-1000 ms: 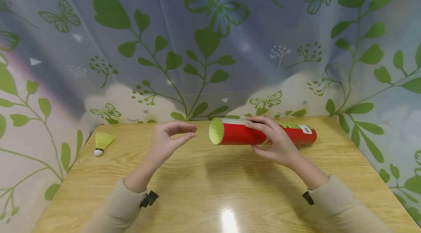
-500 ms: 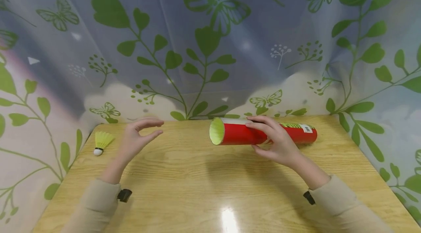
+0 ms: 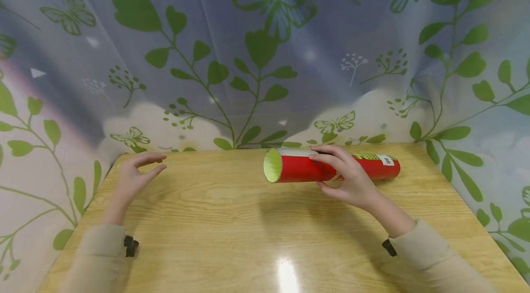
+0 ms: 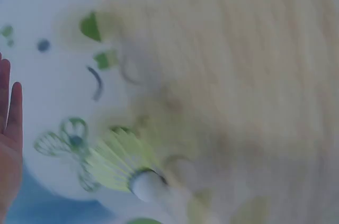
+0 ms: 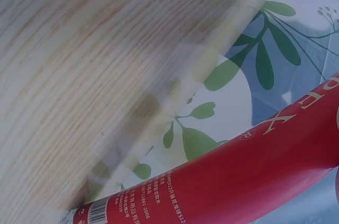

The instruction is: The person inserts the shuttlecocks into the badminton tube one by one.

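My right hand (image 3: 348, 175) grips the middle of a red shuttlecock tube (image 3: 294, 169), thumb below and fingers over the top. Its mouth faces left and shows a ribbed yellow-green inside. Printed lettering and a barcode run along the red tube (image 5: 212, 187) in the right wrist view. On the left, my left hand (image 3: 134, 178) hovers over the table, thumb and fingers apart with nothing between them. A yellow shuttlecock (image 4: 124, 163) with a white base lies near it in the left wrist view; in the head view the hand and forearm hide it.
The wooden table (image 3: 232, 228) ends at the back against a curtain (image 3: 265, 77) printed with green leaves and butterflies. The same patterned cloth hangs at both sides. A shadow from the tube falls on the tabletop.
My left hand has moved left, from near the tube's mouth to the shuttlecock, which it now covers in the head view. The right hand and tube stay in place.
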Demonstrator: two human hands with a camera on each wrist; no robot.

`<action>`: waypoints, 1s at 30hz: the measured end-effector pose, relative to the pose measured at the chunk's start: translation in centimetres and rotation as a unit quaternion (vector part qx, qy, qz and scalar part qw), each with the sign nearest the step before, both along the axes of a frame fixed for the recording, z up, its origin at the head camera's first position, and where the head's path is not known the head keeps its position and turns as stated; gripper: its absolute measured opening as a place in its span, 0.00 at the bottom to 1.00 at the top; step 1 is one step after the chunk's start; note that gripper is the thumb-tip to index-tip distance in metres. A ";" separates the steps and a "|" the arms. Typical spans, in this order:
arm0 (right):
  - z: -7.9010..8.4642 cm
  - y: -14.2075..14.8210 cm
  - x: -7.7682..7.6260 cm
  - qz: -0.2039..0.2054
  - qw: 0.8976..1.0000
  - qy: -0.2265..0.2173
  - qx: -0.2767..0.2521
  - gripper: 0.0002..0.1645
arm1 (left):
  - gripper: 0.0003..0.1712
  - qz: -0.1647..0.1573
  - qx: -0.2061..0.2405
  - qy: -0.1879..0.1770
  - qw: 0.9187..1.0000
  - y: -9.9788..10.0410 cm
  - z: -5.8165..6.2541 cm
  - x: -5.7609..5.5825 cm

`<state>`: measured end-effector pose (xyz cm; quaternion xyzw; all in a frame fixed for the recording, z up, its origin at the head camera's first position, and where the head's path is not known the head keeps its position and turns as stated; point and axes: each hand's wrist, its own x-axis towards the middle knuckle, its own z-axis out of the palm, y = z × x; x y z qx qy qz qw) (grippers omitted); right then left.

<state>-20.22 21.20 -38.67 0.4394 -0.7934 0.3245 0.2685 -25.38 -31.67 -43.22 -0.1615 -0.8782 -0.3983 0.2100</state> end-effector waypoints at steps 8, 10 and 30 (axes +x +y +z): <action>0.1 -0.1 0.0 0.006 1.000 0.003 -0.004 0.40 | 0.14 0.055 -0.002 0.043 0.998 -3.6 -1.6 -0.3; 0.1 -0.1 0.0 0.006 1.000 0.002 -0.004 0.40 | 0.14 0.067 -0.008 0.042 0.997 -4.2 -1.6 -0.3; -0.1 0.7 -0.1 0.003 1.000 -0.015 0.003 0.41 | 0.25 0.099 -0.011 -0.111 0.989 -9.3 -2.1 -1.0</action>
